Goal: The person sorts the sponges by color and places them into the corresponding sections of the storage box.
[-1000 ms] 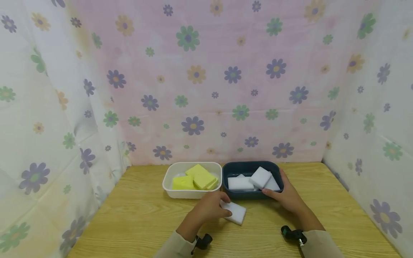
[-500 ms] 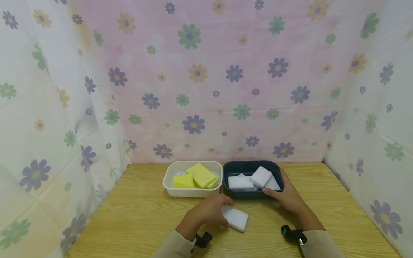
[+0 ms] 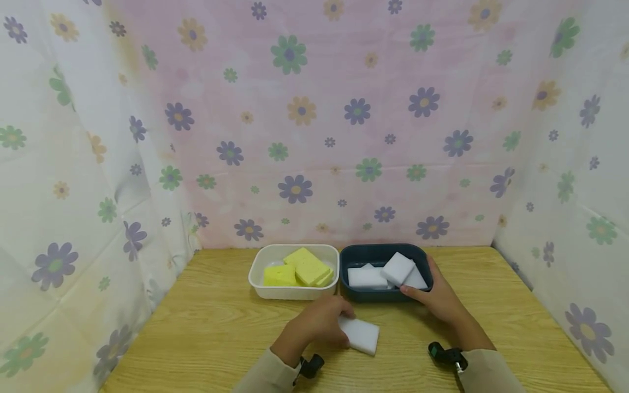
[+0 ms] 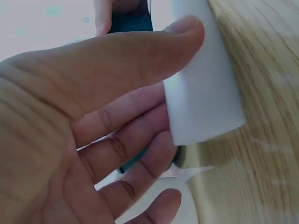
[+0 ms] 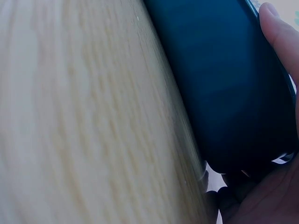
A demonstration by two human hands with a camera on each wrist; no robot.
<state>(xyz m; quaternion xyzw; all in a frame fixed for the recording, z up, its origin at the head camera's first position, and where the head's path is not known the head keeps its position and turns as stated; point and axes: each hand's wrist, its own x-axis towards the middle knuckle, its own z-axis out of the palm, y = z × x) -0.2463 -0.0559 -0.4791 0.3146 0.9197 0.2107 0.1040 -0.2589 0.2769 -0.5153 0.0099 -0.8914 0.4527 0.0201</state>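
Note:
A white sponge block (image 3: 362, 335) lies low over the table in front of the two bins. My left hand (image 3: 319, 323) pinches its left end; in the left wrist view the thumb (image 4: 182, 37) presses one face of the sponge (image 4: 205, 93) and the fingers are behind it. My right hand (image 3: 442, 297) grips the right front corner of a dark blue bin (image 3: 378, 296), thumb over the rim. Several white sponges (image 3: 367, 278) lie inside this bin. From the right wrist, the bin's side wall (image 5: 224, 84) shows close up, partly hidden by the hand.
Touching or nearly touching the blue bin on its left stands a white bin (image 3: 295, 293) with several yellow sponges (image 3: 309, 267). Both stand near the back edge of the wooden table (image 3: 206, 316). A flowered curtain (image 3: 314, 136) hangs behind and at both sides.
My left hand has drawn the white sponge slightly toward me, and its angle has changed a little. The right hand stays on the blue bin.

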